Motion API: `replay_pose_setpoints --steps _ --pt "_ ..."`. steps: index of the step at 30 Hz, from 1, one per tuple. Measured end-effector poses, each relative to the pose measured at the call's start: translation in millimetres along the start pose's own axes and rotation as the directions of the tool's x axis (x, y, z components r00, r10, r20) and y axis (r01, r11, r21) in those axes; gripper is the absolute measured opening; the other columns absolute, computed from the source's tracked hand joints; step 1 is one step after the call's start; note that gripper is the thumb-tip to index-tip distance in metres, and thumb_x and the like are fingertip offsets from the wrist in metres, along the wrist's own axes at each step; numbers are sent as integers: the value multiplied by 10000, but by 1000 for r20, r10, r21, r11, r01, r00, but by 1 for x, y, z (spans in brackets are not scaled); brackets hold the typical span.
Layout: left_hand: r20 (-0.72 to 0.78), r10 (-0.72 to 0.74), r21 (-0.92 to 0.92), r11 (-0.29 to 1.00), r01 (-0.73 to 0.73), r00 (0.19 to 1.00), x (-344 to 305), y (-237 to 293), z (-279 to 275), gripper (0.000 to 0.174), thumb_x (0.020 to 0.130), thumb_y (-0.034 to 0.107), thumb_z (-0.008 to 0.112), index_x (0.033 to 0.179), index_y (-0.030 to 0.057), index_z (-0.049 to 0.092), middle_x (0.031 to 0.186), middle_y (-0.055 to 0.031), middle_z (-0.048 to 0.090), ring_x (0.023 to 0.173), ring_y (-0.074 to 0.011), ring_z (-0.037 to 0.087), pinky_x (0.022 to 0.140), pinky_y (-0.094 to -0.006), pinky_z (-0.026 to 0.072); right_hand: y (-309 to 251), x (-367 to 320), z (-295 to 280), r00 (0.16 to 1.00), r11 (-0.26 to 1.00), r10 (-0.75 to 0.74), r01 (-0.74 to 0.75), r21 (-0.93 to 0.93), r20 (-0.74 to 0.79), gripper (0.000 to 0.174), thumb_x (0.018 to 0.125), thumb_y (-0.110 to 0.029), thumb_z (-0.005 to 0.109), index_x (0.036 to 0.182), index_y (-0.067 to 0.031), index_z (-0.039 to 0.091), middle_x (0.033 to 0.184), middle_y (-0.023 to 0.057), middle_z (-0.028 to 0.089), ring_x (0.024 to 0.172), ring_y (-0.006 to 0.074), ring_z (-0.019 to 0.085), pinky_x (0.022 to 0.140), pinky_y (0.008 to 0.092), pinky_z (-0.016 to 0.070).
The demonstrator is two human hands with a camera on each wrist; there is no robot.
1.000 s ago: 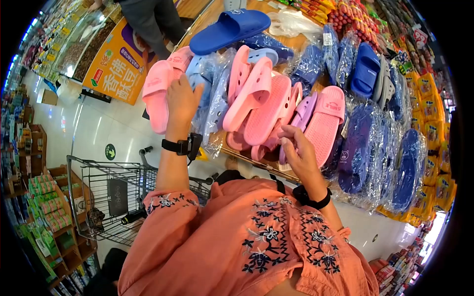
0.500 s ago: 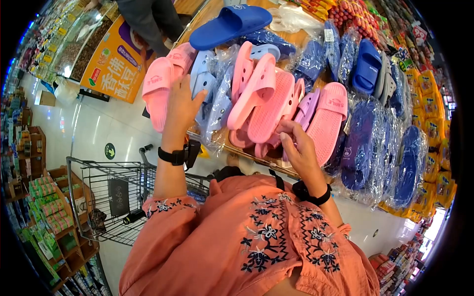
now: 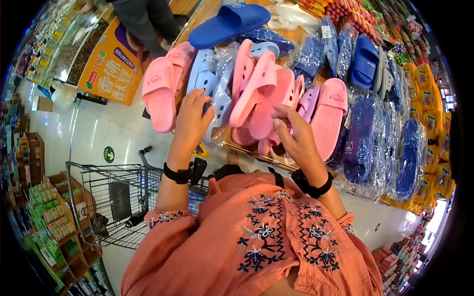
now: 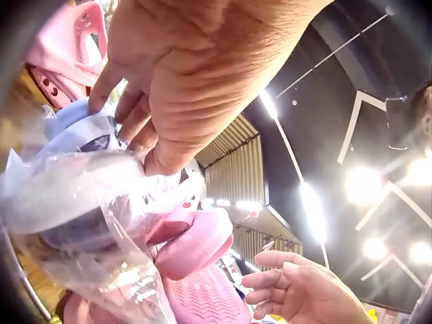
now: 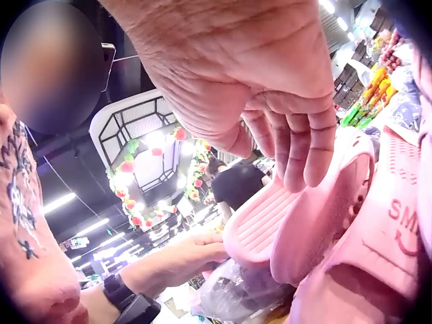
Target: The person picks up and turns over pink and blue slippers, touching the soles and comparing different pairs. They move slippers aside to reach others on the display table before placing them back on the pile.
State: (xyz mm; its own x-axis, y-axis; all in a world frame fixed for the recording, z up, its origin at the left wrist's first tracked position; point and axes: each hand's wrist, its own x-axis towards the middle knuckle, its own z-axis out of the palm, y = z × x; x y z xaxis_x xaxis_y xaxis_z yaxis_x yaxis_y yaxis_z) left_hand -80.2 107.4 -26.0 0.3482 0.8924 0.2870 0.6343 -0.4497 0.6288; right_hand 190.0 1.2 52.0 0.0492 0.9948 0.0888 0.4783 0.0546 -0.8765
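My left hand point(image 3: 191, 118) reaches over the near end of a light blue slipper point(image 3: 202, 74), its fingers relaxed. In the left wrist view, its fingertips come right at the light blue slipper point(image 4: 84, 128), beside clear plastic wrap point(image 4: 115, 216). Left of that hand lies a pink slipper point(image 3: 160, 93) marked SMILE. My right hand point(image 3: 296, 130) hovers with loosely bent fingers at the front of the middle pink slippers point(image 3: 269, 111); the right wrist view shows nothing in its grasp above a pink slipper point(image 5: 314, 229). Another pink slipper point(image 3: 328, 116) lies to its right.
A big blue slipper point(image 3: 229, 24) lies across the back of the display table. Wrapped dark blue slippers point(image 3: 360, 143) fill the right side. A shopping cart point(image 3: 116, 202) stands at the left, and a person in grey trousers point(image 3: 148, 22) is beyond the table.
My left hand has moved right and toward me, from the left pink slippers to the light blue one. The right hand has stayed near the middle pink slippers, shifting only slightly.
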Motion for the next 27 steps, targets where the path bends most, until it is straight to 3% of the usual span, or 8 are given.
replay_pose_setpoints --steps 3,7,10,13,19,22,25,27 --pt "-207 -67 -157 987 35 976 4 -9 -9 304 864 104 701 1148 6 659 1271 -192 617 1246 -393 546 1048 -462 446 1 2 4 1000 1000 -14 14 -7 -7 344 991 -95 600 1320 0 571 1080 162 689 915 189 667 779 316 529" --pt "-457 -44 281 940 192 888 7 -72 -56 648 847 261 780 1370 -11 509 1312 -261 567 1181 -442 562 997 -487 473 3 -3 5 999 999 34 -33 42 -12 331 994 -77 590 1313 6 575 1090 136 694 939 182 665 785 302 517" --pt "-319 -306 231 893 386 897 -3 -115 -61 926 798 403 825 1462 -56 371 1340 -331 517 1199 -486 543 1010 -504 463 8 -8 6 998 997 56 -55 46 -31 325 995 -78 590 1308 8 578 1093 132 694 944 176 660 796 295 508" --pt "-242 -425 185 862 471 872 -13 -108 -42 1123 741 507 844 1504 -80 264 1344 -364 496 1209 -506 538 1000 -523 472 10 -10 4 998 998 55 -53 44 -30 325 996 -80 590 1309 8 576 1098 130 695 949 177 660 810 294 506" --pt "-294 -505 227 788 573 811 -9 -92 -33 1158 743 448 825 1551 -48 160 1334 -360 499 1182 -501 568 977 -529 498 9 -8 2 999 997 52 -52 61 -2 333 996 -83 591 1315 11 569 1106 126 698 955 177 659 821 291 507" --pt "-274 -623 144 727 671 733 -6 -87 -48 1131 751 383 810 1567 -34 149 1384 -376 473 1262 -491 536 1043 -495 464 14 -7 3 998 997 60 -60 56 0 333 997 -89 592 1311 20 568 1102 130 697 958 177 658 823 293 507" --pt "-385 -578 -172 811 559 720 -20 -123 -58 1154 723 385 825 1590 -2 170 1438 -354 465 1320 -454 513 1099 -456 420 12 -6 2 998 996 66 -66 66 10 332 1002 -100 593 1309 24 567 1094 128 697 959 179 659 837 297 510" --pt "-417 -616 -204 780 592 668 -27 -128 -73 1143 731 391 820 1595 16 174 1429 -340 480 1307 -439 529 1086 -446 424 13 -6 2 999 996 53 -53 72 6 329 1005 -104 593 1306 27 567 1090 127 696 957 179 660 847 298 513"
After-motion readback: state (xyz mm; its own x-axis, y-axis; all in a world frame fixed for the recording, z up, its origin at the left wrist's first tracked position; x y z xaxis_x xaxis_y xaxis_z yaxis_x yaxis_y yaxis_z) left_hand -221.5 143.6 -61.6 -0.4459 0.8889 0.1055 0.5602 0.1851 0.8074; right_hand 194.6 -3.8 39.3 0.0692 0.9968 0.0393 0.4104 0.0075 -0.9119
